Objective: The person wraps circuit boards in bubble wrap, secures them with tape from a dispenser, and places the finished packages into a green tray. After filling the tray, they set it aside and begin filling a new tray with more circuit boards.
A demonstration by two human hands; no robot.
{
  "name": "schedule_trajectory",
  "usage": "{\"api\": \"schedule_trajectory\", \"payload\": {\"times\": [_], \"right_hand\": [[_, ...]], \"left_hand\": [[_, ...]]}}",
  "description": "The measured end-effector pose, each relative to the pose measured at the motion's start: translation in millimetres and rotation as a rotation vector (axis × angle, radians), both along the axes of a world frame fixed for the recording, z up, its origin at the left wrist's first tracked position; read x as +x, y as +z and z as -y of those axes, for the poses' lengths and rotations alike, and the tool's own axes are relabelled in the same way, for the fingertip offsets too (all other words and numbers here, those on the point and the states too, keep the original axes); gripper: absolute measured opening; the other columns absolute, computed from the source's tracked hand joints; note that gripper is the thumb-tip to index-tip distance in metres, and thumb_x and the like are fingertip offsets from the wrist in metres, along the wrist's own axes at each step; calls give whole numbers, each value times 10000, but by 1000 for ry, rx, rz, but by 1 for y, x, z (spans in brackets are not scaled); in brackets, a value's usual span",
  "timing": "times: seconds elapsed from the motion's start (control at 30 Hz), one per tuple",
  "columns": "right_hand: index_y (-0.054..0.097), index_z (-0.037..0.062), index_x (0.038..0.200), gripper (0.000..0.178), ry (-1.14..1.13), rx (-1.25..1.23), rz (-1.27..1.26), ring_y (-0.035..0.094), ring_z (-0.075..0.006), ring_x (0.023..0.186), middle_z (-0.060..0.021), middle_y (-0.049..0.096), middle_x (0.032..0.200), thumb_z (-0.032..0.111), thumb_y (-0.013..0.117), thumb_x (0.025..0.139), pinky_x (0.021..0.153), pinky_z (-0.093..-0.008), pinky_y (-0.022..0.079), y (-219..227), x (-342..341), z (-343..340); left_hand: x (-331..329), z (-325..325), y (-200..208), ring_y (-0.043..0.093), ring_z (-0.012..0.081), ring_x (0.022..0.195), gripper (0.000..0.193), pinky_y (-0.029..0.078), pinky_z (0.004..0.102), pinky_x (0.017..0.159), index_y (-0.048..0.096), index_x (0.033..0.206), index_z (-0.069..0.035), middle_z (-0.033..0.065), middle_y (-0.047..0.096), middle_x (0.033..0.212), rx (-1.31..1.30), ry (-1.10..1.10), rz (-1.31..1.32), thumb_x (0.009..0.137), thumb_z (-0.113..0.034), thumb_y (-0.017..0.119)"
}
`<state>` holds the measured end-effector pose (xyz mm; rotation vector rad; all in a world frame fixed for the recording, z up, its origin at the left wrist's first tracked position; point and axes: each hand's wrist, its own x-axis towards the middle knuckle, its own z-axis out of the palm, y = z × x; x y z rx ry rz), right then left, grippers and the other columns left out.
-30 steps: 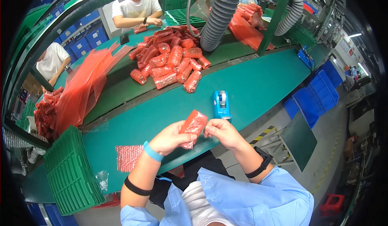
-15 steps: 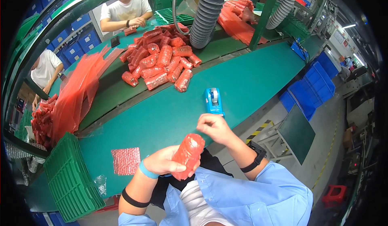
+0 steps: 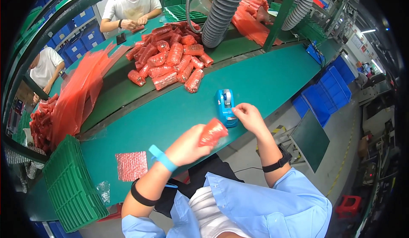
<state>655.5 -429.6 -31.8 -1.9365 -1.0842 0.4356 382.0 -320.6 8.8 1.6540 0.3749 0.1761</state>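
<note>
My left hand (image 3: 187, 146) is closed around a red bubble-wrap bundle (image 3: 213, 131), held tilted above the near part of the green bench. Just past it stands a blue tape dispenser (image 3: 221, 107) with a roll of clear tape in it. The fingers of my right hand (image 3: 250, 119) are pinched together at the dispenser's right side, by its near end. Whatever lies between those fingertips is too small to make out. A flat red bubble-wrap sheet (image 3: 131, 166) lies on the bench, left of my left forearm.
A heap of red wrapped bundles (image 3: 172, 59) lies across the bench. Red plastic sheets (image 3: 76, 97) and a green slatted crate (image 3: 70, 187) are at the left. A grey hose (image 3: 221, 16) hangs overhead. Blue bins (image 3: 328, 91) stand right. Co-workers sit opposite.
My left hand has moved forward and right, bringing the wrapped bundle closer to the tape dispenser. My right hand has travelled forward and right to the dispenser, its fingertips now pinched beside it.
</note>
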Motion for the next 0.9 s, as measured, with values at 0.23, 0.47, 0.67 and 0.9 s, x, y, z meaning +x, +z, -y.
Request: {"api": "schedule_trajectory", "payload": {"times": [0.23, 0.47, 0.67, 0.9], "right_hand": [[786, -21, 964, 289, 97, -56, -384, 691, -132, 799, -36, 767, 869, 267, 782, 993, 741, -310, 553, -31, 11, -14], [775, 73, 1021, 231, 1, 43, -726, 594, -58, 778, 50, 695, 864, 299, 734, 1042, 678, -260, 453, -9, -1, -6], [748, 115, 1017, 180, 62, 186, -846, 525, -28, 756, 82, 628, 831, 283, 707, 1068, 660, -244, 405, 2, -22, 21], [744, 101, 978, 181, 37, 49, -972, 517, -44, 711, 81, 624, 803, 254, 706, 1068, 642, -265, 418, -44, -34, 58]], "left_hand": [[45, 28, -14, 727, 439, 1106, 481, 609, 513, 934, 592, 1207, 21, 299, 368, 1706, 918, -139, -32, 778, -51, 797], [52, 27, -20, 740, 435, 985, 298, 621, 534, 874, 588, 1095, 27, 307, 396, 1689, 1027, -158, -86, 829, -27, 711], [50, 15, -21, 753, 424, 935, 240, 632, 527, 827, 596, 1052, 33, 296, 388, 1699, 1067, -172, -68, 847, -27, 703], [50, -9, -22, 760, 425, 996, 305, 632, 498, 855, 626, 1067, 20, 224, 365, 1736, 976, -330, -70, 814, -74, 766]]}}
